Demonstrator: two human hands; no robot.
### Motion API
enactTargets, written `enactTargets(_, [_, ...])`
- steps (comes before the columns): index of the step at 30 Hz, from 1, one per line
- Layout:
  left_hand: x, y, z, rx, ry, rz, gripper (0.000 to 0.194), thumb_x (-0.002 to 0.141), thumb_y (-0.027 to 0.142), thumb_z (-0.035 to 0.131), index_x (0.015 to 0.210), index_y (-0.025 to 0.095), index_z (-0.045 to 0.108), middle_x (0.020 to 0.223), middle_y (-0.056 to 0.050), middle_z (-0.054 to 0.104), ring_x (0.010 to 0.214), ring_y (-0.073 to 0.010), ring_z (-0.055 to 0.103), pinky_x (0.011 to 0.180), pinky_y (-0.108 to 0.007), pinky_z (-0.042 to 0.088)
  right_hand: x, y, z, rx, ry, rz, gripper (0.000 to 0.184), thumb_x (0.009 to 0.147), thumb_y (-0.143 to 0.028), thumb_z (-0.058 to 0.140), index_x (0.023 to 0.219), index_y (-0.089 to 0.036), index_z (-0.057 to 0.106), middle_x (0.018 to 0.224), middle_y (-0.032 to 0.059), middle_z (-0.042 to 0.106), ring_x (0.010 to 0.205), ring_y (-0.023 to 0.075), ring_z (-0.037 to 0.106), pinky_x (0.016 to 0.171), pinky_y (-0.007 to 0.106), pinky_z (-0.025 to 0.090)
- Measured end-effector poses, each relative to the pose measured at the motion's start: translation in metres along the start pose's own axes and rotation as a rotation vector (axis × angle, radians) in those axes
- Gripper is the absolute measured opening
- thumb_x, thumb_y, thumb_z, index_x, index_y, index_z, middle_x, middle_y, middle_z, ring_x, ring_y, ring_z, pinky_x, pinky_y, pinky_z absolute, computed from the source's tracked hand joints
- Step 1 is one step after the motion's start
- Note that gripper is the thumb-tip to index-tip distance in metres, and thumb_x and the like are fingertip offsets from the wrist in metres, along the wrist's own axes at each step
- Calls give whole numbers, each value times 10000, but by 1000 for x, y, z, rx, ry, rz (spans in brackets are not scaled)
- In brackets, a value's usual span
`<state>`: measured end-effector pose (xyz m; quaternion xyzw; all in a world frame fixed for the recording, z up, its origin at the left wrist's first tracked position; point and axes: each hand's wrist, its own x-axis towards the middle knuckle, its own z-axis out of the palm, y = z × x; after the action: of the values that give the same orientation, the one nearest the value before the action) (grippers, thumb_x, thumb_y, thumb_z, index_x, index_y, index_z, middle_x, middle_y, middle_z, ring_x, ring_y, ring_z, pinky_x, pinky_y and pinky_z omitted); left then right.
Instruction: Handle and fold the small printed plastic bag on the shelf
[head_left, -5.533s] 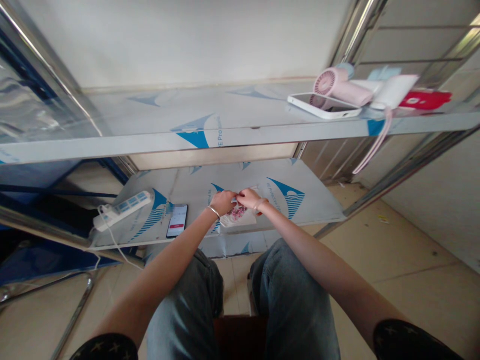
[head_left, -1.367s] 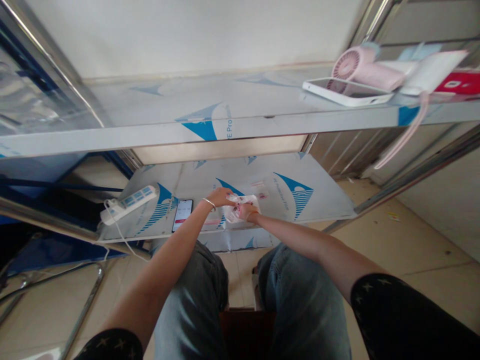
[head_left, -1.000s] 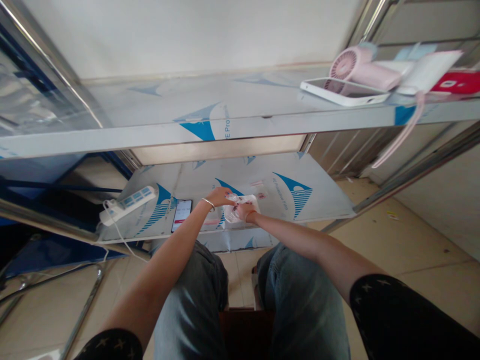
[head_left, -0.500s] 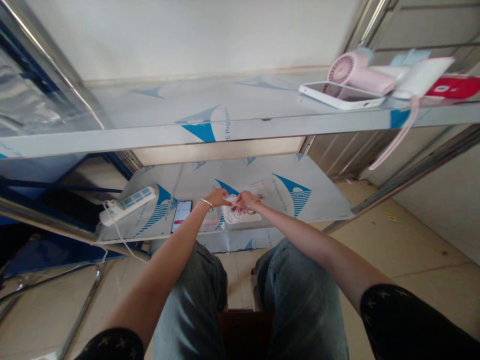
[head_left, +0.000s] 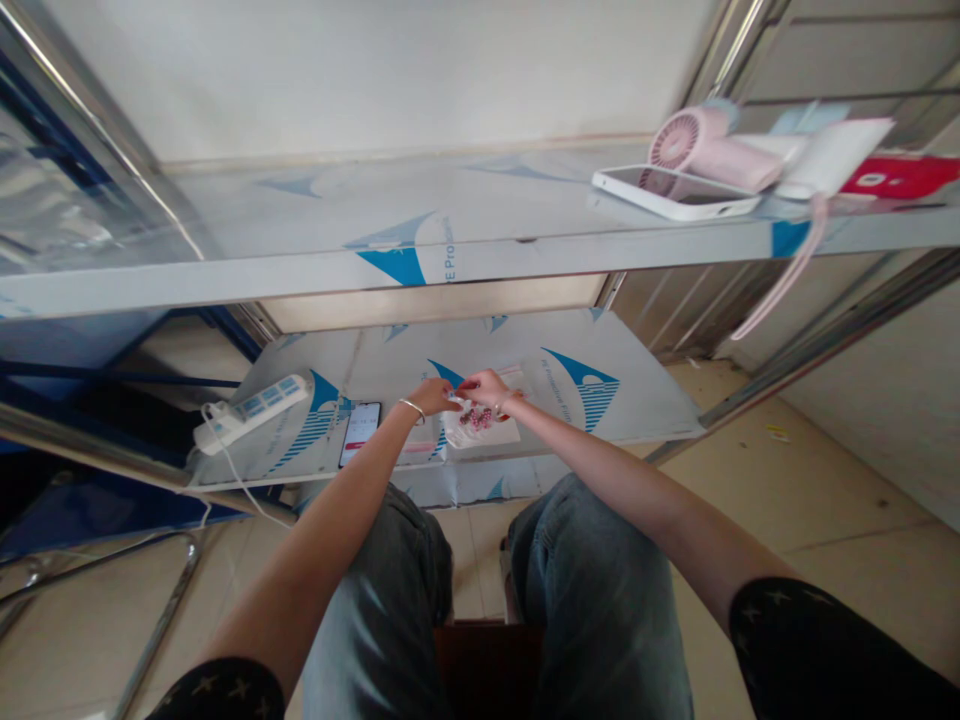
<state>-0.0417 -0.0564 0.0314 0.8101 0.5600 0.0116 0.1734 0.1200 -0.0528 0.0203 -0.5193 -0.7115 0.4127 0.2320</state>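
While both hands met over the lower shelf (head_left: 600, 420), the small clear bag (head_left: 480, 428) lay flat directly below them, right of the phone (head_left: 358, 433). Left hand (head_left: 433, 396) and right hand (head_left: 484, 388) pinched its top edge from opposite sides, fingertips nearly touching. Bag's long axis ran away from the phone; both hands equally near.

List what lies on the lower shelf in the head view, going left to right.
White power strip → phone with lit screen → left hand → right hand, both at the clear bag of pink bits.
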Motion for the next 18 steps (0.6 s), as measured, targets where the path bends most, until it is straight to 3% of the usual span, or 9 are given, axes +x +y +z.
enactTargets(9, [0, 2, -1, -5, 4, -8, 350, 741, 390, 667, 994, 148, 668, 998, -87, 687, 906, -213, 625, 763, -263, 452, 9, 18, -4, 97, 162, 18, 234, 821, -304, 620, 919, -105, 693, 835, 70, 687, 514, 62, 526, 469, 151, 388])
enactTargets(12, [0, 2, 0, 5, -6, -19, 349, 740, 394, 671, 984, 144, 671, 999, -84, 685, 916, -218, 623, 753, -253, 450, 10, 35, -7, -74, 145, 79, 171, 789, -234, 649, 878, -98, 703, 784, 64, 683, 515, 70, 513, 485, 170, 361])
enactTargets(16, [-1, 3, 0, 2, -12, -29, 399, 735, 384, 686, 1036, 123, 661, 1028, -95, 679, 935, -214, 622, 764, -237, 448, -1, 50, -1, -350, 1, 120, 83, 719, -127, 685, 735, -48, 707, 607, 53, 636, 534, 77, 492, 524, 204, 310])
enactTargets(18, [-1, 3, 0, -3, -10, -23, 408, 734, 373, 689, 1058, 127, 656, 1030, -89, 679, 933, -206, 624, 771, -230, 446, -10, 51, 7, -386, 30, 150, 113, 693, -113, 699, 612, -39, 671, 509, 50, 583, 543, 84, 496, 533, 218, 300])
